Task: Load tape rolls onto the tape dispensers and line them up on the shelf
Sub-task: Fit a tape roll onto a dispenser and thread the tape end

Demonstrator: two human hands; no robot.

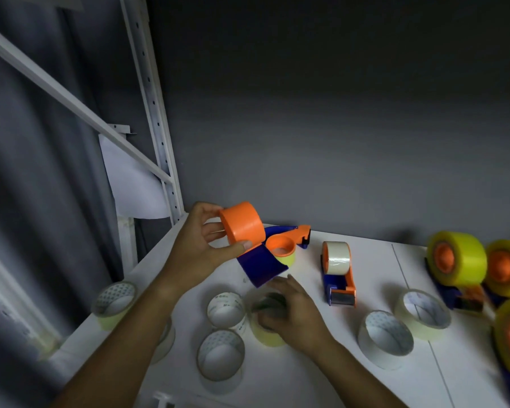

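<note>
Left hand (pixel 200 248) lifts empty orange-and-blue plastic dispenser (pixel 248 242) above white shelf (pixel 306 372), thumb and fingers pinching orange hub; right hand (pixel 289 313) blurred, fingers curled on yellowish clear tape roll (pixel 267 334) standing on shelf; risk: loose pinch drops dispenser onto rolls.

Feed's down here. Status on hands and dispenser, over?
Left hand grips empty orange-and-blue plastic dispenser, raised. Right hand on pale yellowish tape roll, shelf-level. Nothing blocking.
</note>
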